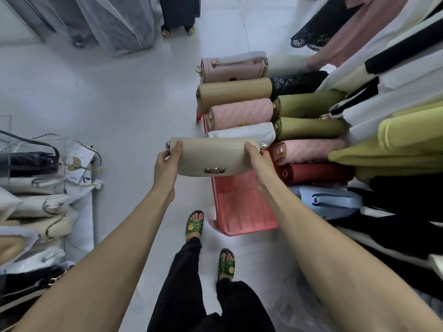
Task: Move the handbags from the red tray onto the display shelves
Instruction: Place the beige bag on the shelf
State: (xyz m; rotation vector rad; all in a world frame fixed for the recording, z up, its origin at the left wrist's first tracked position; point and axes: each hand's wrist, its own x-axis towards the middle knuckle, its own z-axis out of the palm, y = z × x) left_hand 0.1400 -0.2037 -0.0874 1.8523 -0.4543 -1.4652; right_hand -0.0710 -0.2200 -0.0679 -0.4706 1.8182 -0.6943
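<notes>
I hold a beige handbag (211, 156) with a gold clasp in the air above the near end of the red tray (242, 207). My left hand (167, 164) grips its left end and my right hand (257, 161) grips its right end. The tray lies on the floor and holds several handbags in two rows: a white one (244, 133), a quilted pink one (242, 111), a tan one (235, 92), olive ones (309, 128) and a red one (316, 173). The near part of the tray is bare. The display shelf (79, 212) at the left carries several bags.
Hanging clothes (395, 92) crowd the right side and overlap the tray's far row. A light blue bag (335, 200) lies beside the tray. A black suitcase (178, 15) and covered garments stand at the back. My feet in green sandals (194, 224) stand on the white floor.
</notes>
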